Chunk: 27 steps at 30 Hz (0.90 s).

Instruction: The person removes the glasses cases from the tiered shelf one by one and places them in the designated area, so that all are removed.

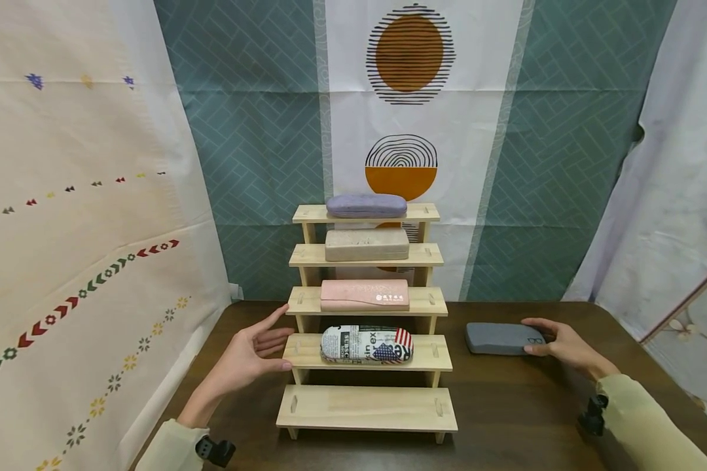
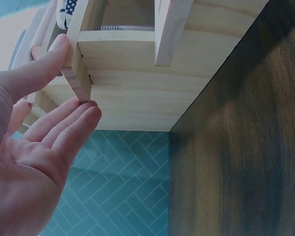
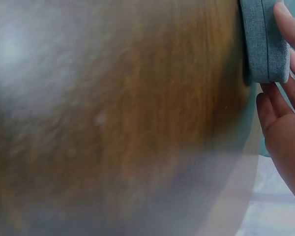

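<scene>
Right hand: right hand (image 1: 562, 345) lies on the bench at the far right end of the grey glasses case (image 1: 503, 338), fingers curled round that end, thumb along the far edge; the right wrist view shows fingertips (image 3: 290, 24) on the case's end.
Left hand: left hand (image 1: 252, 353) is spread with straight fingers, holding nothing; its fingertips (image 2: 86, 115) touch the left edge of the rack's second step from the bottom.
Bench: dark brown wooden bench (image 1: 524, 405), bearing the rack and the grey case.
Rack: pale wooden stepped display rack (image 1: 365, 409) with five steps, standing mid-bench; its bottom step is bare.
Grey case: flat, oblong, rounded corners, grey fabric-like surface with a seam along the side; it lies flat on the bench just right of the rack, level with the second step.
Printed case: newsprint-and-flag glasses case (image 1: 366, 345) on the second step.
Pink case: pink glasses case (image 1: 364, 296) on the third step.
Beige case: beige glasses case (image 1: 366, 244) on the fourth step.
Purple case: purple glasses case (image 1: 366, 205) on the top step.
</scene>
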Tool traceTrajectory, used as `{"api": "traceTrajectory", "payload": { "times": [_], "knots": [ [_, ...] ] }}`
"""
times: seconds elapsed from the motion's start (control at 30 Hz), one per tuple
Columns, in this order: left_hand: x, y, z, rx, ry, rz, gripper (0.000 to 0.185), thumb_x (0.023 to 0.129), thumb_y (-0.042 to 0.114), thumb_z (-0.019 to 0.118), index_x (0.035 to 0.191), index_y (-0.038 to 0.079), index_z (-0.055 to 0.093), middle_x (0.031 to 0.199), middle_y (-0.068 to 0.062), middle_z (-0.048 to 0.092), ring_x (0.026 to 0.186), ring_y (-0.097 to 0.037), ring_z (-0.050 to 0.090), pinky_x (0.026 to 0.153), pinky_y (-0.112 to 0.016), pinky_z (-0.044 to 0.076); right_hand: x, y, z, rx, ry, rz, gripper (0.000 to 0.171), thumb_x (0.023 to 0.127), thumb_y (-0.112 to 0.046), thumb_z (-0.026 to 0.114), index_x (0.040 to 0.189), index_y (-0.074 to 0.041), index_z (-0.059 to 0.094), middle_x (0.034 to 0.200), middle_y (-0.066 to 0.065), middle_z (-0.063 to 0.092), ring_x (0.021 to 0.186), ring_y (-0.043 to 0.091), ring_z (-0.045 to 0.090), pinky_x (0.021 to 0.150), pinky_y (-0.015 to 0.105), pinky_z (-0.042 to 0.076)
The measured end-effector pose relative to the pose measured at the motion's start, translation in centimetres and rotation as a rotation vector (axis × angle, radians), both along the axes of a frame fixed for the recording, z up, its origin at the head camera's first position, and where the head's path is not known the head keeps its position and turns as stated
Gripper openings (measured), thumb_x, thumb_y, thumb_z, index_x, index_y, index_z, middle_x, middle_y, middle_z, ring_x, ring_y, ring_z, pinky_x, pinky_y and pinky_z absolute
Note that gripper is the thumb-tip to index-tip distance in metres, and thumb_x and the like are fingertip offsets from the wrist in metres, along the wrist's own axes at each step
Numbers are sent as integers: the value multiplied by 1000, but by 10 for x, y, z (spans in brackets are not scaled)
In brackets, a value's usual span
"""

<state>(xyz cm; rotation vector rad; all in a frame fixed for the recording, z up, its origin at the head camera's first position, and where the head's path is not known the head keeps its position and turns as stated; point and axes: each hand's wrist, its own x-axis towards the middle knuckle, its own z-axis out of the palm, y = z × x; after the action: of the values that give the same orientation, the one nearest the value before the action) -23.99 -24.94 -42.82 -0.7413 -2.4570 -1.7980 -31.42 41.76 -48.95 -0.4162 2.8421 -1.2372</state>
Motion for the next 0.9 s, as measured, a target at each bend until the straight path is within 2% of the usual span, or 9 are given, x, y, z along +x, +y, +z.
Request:
{"api": "traceTrajectory", "payload": {
  "times": [0.1,0.27,0.33,0.5,0.67,0.77,0.9],
  "knots": [
    [0,0,0,-5,0,2,106,79,-3,91,166,20,36,145,-29,57,135,-43,56,104,-50,51,-3,-1,1,0,-7,-9,70,93,-20,83,148,9,52,148,34,51,129,47,53,86,21,49],
    [0,1,0,-5,-1,3,106,79,-4,91,166,20,36,145,-29,57,135,-43,56,104,-49,52,-9,-3,2,-14,-20,-16,73,93,-21,82,150,11,49,150,36,48,132,50,50,94,34,51],
    [0,2,0,-5,0,4,105,79,-3,91,166,20,36,145,-29,57,135,-43,56,105,-51,51,-11,-3,2,-15,-21,-15,74,94,-21,82,150,12,47,150,37,47,132,51,50,93,33,52],
    [0,2,0,-2,2,6,105,79,-3,91,166,21,37,144,-28,58,134,-43,56,105,-53,50,-15,-2,1,-22,-13,-14,72,94,-18,81,149,13,48,147,37,50,127,47,54,85,19,50],
    [0,1,0,-4,3,6,106,79,-3,91,166,21,36,145,-28,57,135,-42,56,105,-50,51,-19,-3,2,-17,-11,-9,70,95,-17,81,149,13,48,146,37,51,126,45,56,83,17,50],
    [0,1,0,-2,3,6,106,79,-3,91,166,20,36,145,-29,57,135,-43,56,105,-53,50,-21,-3,1,-11,-19,-9,70,95,-16,80,149,13,48,147,37,50,128,47,55,87,23,52],
    [0,1,0,-1,3,10,105,79,-4,91,166,20,37,145,-29,57,134,-43,56,105,-53,50,-23,-3,1,-24,-35,-3,71,96,-17,80,151,13,46,150,38,47,132,53,51,99,46,53]
  ]
}}
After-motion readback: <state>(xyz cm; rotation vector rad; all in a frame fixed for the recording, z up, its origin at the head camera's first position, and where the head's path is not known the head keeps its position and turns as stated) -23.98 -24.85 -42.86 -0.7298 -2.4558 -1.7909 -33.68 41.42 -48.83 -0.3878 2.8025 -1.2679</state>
